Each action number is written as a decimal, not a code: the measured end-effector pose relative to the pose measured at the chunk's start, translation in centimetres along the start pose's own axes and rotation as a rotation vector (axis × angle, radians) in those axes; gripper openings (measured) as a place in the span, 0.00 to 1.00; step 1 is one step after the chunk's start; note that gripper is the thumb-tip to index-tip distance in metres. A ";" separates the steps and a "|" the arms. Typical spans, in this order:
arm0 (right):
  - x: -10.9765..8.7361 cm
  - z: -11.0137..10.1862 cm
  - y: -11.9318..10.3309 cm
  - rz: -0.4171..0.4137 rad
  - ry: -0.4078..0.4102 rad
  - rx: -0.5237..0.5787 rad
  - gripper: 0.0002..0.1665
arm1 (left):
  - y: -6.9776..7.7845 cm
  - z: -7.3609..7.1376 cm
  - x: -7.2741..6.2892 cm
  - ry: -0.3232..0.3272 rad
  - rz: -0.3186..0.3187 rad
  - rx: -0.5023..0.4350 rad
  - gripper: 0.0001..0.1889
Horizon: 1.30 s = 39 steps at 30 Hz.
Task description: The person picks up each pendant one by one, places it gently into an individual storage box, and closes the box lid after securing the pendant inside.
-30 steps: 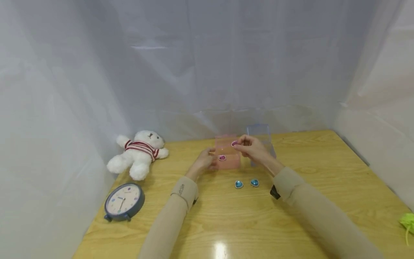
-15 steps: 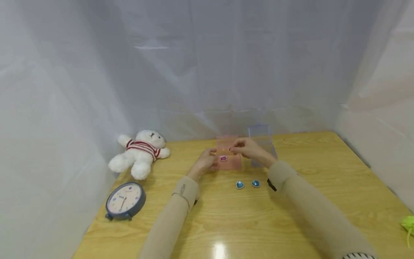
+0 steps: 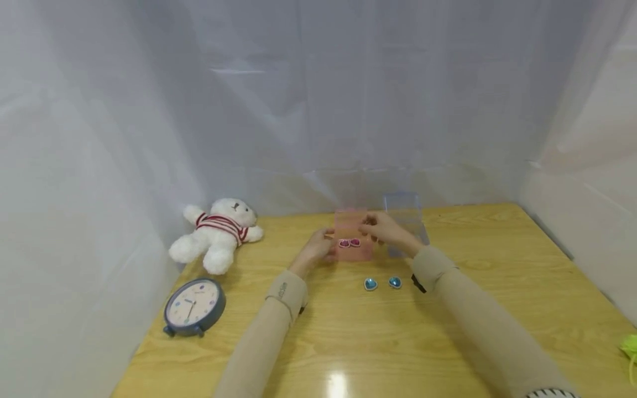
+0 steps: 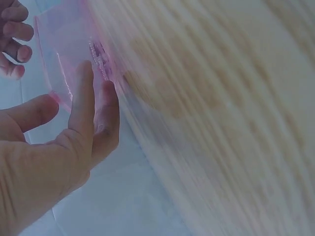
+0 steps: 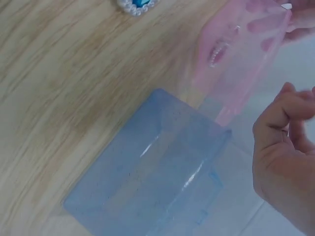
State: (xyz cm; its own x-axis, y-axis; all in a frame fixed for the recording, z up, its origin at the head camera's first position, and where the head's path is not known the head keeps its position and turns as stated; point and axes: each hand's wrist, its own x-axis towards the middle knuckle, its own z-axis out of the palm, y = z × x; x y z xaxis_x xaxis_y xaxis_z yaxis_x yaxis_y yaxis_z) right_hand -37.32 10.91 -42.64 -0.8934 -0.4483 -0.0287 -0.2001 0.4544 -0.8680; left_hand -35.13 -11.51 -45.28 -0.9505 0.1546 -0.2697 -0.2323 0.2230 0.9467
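In the head view, a see-through pink box (image 3: 354, 253) stands with its lid raised at the back of the table. Two pink jewels (image 3: 355, 242) with pale beaded rims lie side by side in it. My left hand (image 3: 316, 250) touches the box's left side, fingers fairly straight and thumb apart at the edge. Over the box's right part hovers my right hand (image 3: 387, 229), fingers loosely bent and holding nothing. Two blue beaded-rim jewels, a left one (image 3: 370, 284) and a right one (image 3: 395, 282), lie on the wood in front.
A see-through blue box (image 5: 147, 167) with a raised lid stands just right of the pink one, partly behind my right hand. At the left lie a white teddy bear (image 3: 219, 232) and a round clock (image 3: 194, 307). Something bright green (image 3: 631, 347) sits at the right edge.
My right hand has lowered the second pink jewel into the pink box and let go, beside the first. My left hand has stayed at the box.
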 end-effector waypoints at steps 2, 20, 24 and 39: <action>-0.5 -0.4 0.0 0.005 0.007 0.025 0.24 | 0.0 0.1 -0.1 0.007 0.002 0.004 0.28; -5.9 -6.5 3.1 -0.103 0.231 0.049 0.34 | 0.6 0.1 -0.5 0.103 0.100 0.221 0.30; -6.7 -7.6 4.4 -0.003 0.184 0.115 0.39 | 1.1 0.4 -1.1 0.237 0.283 0.430 0.26; -7.9 -7.1 8.2 0.123 0.056 0.399 0.42 | 1.1 4.6 -5.2 -0.289 0.481 0.966 0.22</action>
State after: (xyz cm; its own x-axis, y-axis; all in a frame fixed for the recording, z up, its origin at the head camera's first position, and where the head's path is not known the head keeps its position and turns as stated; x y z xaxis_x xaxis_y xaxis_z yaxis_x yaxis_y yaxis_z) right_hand -34.77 23.64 -45.99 -0.9235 -0.3620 -0.1271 0.0712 0.1638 -0.9839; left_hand -29.47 -7.66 -43.61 -0.7852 0.6162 -0.0615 0.5245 0.7146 0.4629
